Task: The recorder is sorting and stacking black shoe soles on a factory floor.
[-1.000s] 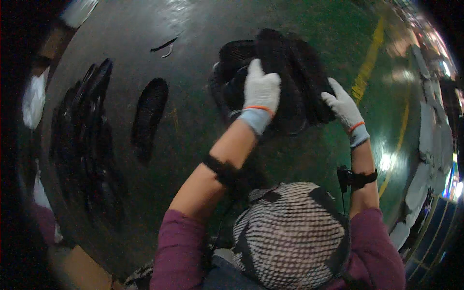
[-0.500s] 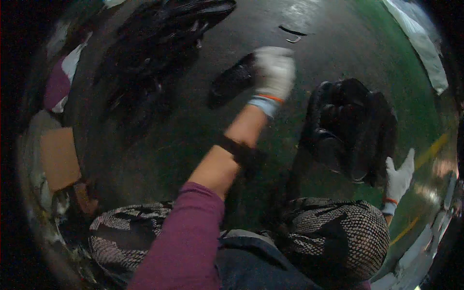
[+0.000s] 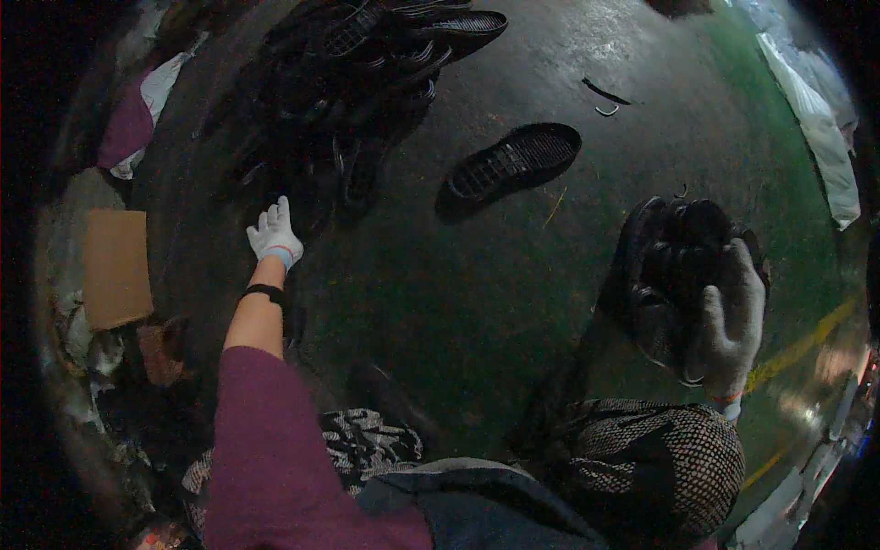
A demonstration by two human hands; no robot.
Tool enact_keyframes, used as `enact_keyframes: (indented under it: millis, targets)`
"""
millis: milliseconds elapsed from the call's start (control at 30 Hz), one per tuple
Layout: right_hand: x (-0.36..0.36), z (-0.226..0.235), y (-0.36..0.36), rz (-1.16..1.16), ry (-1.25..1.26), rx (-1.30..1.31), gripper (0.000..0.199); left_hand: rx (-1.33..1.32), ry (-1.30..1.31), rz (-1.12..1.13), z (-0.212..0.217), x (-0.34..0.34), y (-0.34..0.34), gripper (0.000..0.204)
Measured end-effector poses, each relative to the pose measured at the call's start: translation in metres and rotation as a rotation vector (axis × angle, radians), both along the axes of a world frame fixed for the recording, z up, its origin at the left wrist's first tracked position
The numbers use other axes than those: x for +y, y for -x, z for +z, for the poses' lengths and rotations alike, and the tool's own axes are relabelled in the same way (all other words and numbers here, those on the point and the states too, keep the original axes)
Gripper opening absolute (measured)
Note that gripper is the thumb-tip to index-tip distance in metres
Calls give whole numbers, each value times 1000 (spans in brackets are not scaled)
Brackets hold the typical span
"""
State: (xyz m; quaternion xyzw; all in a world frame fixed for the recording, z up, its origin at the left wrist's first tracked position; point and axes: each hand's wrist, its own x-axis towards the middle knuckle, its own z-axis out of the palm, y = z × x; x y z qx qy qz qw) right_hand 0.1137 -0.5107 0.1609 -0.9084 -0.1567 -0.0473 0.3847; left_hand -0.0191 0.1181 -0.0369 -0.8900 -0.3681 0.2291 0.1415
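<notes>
My left hand (image 3: 277,236), in a white knit glove, is open with its fingers spread. It hangs over the floor below a heap of black shoe soles (image 3: 367,69) at the far left, holding nothing. A single black shoe sole (image 3: 515,165) lies alone on the floor, tread up, right of the heap. At the right, a bundle of black soles (image 3: 655,266) sits on the floor. My gloved right hand (image 3: 733,316) lies against the bundle's right side, thumb and fingers apart; whether it grips any piece cannot be made out.
A thin black strip (image 3: 605,92) and a small pale curved piece (image 3: 607,111) lie on the dark green floor farther off. Brown cardboard (image 3: 119,268) is at the left edge, white sheeting (image 3: 811,133) at the right. My patterned knee (image 3: 660,463) is near the bundle.
My left hand has left the single sole and swung left and nearer, toward the heap. My right hand has moved from beside the bundle onto its side. The view has shifted somewhat.
</notes>
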Motion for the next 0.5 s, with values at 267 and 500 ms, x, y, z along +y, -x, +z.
enact_keyframes:
  millis: [267, 500]
  targets:
    - [87, 3, -4, 321, 208, -92, 58, -270, 288, -193, 40, 72, 16, 72]
    - [118, -10, 2, 387, 242, -11, 64, -958, 689, -57, 82, 100, -2, 57]
